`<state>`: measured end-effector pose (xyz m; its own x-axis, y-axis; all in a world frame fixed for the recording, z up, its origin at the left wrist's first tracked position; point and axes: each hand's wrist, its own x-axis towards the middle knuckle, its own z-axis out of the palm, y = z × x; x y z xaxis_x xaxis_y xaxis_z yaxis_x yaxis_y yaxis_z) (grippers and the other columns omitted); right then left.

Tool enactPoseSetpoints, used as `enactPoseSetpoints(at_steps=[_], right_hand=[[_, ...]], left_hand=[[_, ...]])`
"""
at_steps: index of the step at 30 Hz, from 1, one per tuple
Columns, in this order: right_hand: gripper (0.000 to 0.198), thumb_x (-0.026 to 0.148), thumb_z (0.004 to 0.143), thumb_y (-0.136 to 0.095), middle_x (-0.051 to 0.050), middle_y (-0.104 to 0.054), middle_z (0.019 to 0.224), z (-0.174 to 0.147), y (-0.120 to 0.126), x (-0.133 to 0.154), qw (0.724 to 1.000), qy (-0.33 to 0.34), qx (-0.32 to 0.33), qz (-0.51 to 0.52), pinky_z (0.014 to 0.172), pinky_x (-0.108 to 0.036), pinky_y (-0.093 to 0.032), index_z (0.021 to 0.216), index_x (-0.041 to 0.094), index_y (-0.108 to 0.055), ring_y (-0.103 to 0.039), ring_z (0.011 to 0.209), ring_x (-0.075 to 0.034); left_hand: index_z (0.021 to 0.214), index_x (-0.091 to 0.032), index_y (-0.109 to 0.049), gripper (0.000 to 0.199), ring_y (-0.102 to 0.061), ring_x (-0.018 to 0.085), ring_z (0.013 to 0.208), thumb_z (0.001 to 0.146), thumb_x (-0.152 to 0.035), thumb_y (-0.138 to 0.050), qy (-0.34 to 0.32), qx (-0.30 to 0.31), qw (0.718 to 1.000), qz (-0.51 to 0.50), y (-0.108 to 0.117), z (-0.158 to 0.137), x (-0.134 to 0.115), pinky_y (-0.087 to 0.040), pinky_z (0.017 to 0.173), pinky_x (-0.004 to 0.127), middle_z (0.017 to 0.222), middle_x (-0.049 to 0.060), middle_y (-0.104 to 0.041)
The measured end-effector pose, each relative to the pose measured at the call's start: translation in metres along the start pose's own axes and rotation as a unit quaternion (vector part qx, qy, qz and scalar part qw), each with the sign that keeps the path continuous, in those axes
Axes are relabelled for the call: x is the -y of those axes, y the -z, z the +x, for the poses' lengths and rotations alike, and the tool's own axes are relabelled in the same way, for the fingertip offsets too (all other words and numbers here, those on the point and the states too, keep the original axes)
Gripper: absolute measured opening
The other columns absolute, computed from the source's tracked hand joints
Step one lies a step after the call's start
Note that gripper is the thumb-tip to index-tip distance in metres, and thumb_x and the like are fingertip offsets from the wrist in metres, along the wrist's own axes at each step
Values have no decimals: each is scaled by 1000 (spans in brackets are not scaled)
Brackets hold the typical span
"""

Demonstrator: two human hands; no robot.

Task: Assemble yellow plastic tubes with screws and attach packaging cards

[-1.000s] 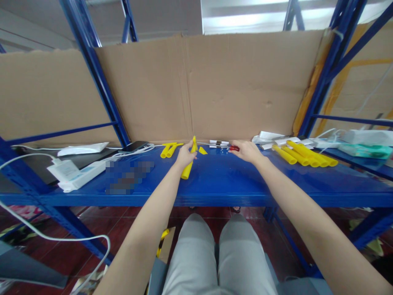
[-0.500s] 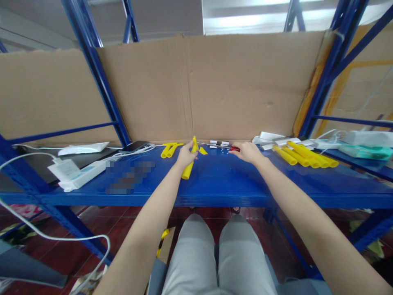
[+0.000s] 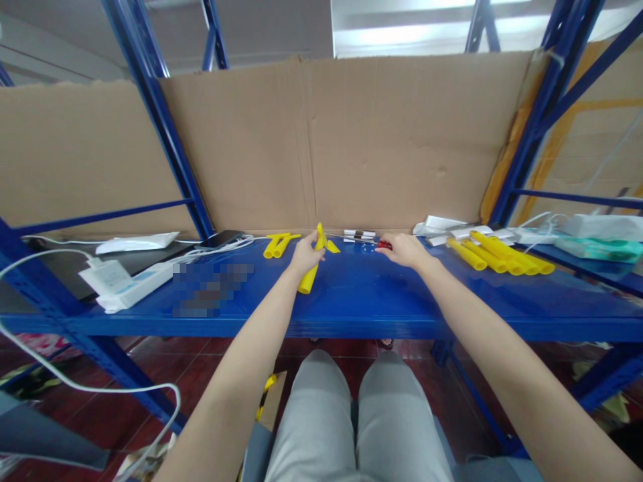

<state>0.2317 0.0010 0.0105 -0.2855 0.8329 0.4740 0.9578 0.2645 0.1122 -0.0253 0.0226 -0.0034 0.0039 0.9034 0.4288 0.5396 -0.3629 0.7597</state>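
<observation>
My left hand (image 3: 306,255) is closed around a yellow tube (image 3: 308,281), whose wide round end points toward me and whose narrow upper end sticks out past my fingers. My right hand (image 3: 404,249) grips the red handle of a screwdriver-like tool (image 3: 384,245). Its thin metal shaft runs left toward the tube's upper end; whether the tip touches the tube cannot be made out. A small yellow scrap (image 3: 332,247) lies just right of the tube. Two more yellow tubes with narrowed ends (image 3: 279,246) rest left of my left hand.
Several yellow tubes (image 3: 495,254) are piled at the right on the blue shelf (image 3: 372,294). Black-and-white small items (image 3: 359,235) lie at the back against the cardboard panel (image 3: 372,140). A white power strip (image 3: 135,284) with cables is at the left. Blue posts (image 3: 165,134) flank the workspace.
Both hands stay nearly in place with the same grips. The red-handled tool has turned slightly, and its shaft shows less clearly now.
</observation>
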Motion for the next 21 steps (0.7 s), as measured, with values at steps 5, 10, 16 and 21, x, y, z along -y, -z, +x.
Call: enactPoseSetpoints(at_steps=[5, 10, 16, 21], right_hand=[[27, 40, 91, -49, -9, -73, 99, 0, -1, 0, 1000, 4, 2, -1, 68, -28, -41, 99, 21, -65, -66, 91, -24], [27, 40, 91, -50, -9, -73, 96, 0, 0, 0, 1000, 6, 1, 2, 66, -28, -41, 98, 20, -66, -66, 89, -24], [27, 41, 90, -51, -7, -73, 90, -1, 2, 1, 1000, 7, 12, 13, 64, -27, -41, 96, 22, -68, -66, 85, -22], [27, 39, 90, -51, -7, -73, 90, 0, 2, 2, 999, 8, 44, 18, 63, -27, -41, 95, 21, -69, -67, 85, -22]], left_hand=[[122, -13, -60, 47, -62, 5, 51, 75, -2, -59, -18, 7, 1000, 11, 0, 0, 0, -48, 48, 15, 119, 9, -66], [118, -12, -60, 43, -63, 6, 52, 75, -3, -60, -16, 5, 1000, 19, 0, 0, 0, -47, 47, 14, 119, 10, -67], [121, -11, -59, 46, -63, 6, 51, 75, -4, -61, -11, 0, 1000, 15, 0, 0, 0, -49, 49, 17, 121, 12, -64], [121, -11, -58, 46, -61, 5, 51, 76, -3, -60, -13, 8, 1000, 7, -1, 1, 1, -48, 48, 15, 123, 11, -64]])
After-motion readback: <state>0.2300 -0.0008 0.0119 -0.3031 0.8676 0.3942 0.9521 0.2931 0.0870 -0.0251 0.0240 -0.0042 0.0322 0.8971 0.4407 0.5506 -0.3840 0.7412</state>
